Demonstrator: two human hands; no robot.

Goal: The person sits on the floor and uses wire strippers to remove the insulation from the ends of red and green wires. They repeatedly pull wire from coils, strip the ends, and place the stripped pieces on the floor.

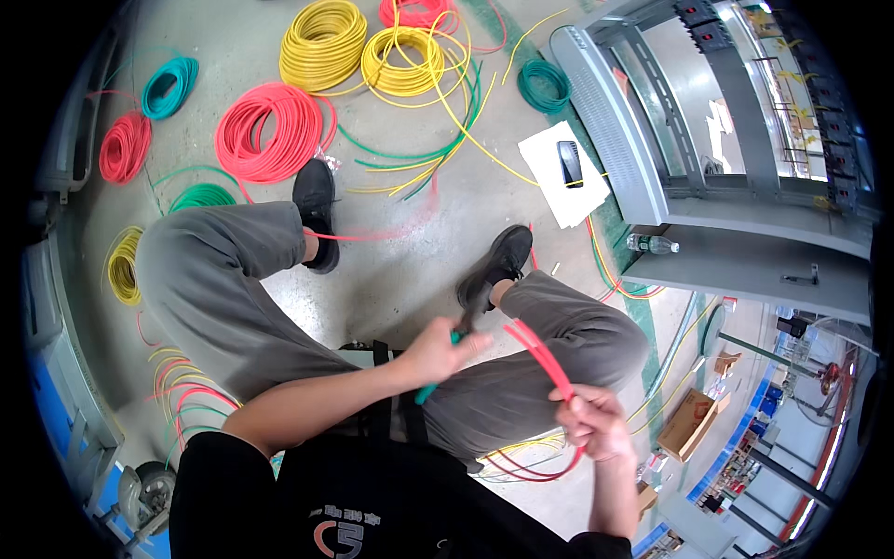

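Note:
My left hand (440,354) is closed around green-handled pliers (426,392); their dark jaws are smeared by motion, so I cannot tell whether they are wire cutters. In my right hand (596,421) is a small bundle of red wires (545,356), pinched between thumb and fingers. The upper ends of the bundle point up and left toward the pliers, a short gap away from them. Below the hand, the wires curve down and left past my thigh. Both hands are above my lap and right leg.
Large coils of red wire (264,133) and yellow wire (323,45) lie beyond my feet, with loose strands around them. A phone (569,164) rests on white paper (545,154). At right stands a grey metal cabinet (745,224) holding a bottle (652,244). A cardboard box (689,424) sits lower right.

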